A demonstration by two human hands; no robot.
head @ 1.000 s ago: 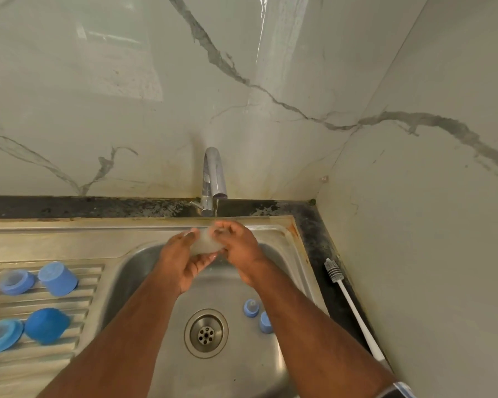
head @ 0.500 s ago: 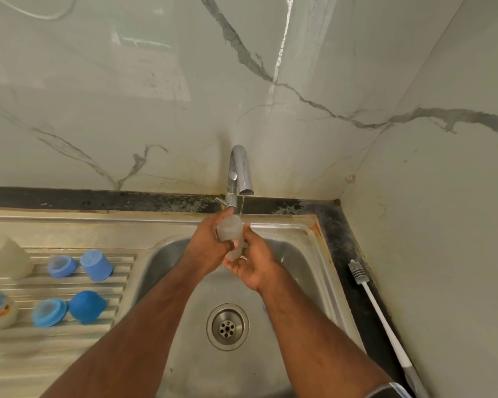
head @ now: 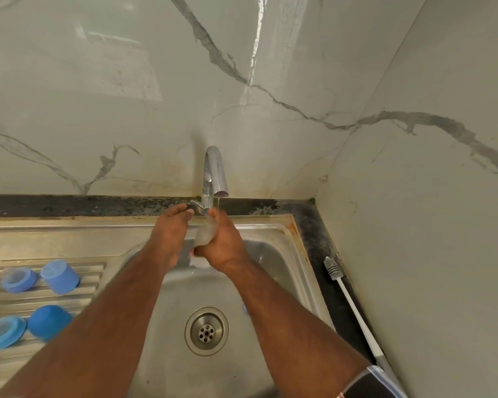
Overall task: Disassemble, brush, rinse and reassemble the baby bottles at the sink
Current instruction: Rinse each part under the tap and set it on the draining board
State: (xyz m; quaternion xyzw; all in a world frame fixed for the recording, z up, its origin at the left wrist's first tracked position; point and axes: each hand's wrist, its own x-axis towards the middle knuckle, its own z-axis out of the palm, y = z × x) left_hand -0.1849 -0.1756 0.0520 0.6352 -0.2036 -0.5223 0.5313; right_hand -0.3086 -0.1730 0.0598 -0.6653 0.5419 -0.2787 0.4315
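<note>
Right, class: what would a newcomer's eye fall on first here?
Two bare forearms reach over the steel sink; the right hand grips a clear plastic bottle under the chrome tap. The left hand reaches toward the tap's lever. Blue plastic caps sit on the drainer, left.

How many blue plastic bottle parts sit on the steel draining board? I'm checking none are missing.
4. Back row: a blue ring and a blue cap. Front row: a blue ring at the frame's left edge and a blue domed cap. More may lie outside the frame.

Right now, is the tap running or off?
Running: a thin stream falls from the chrome tap onto the clear bottle gripped by the right hand.
</note>
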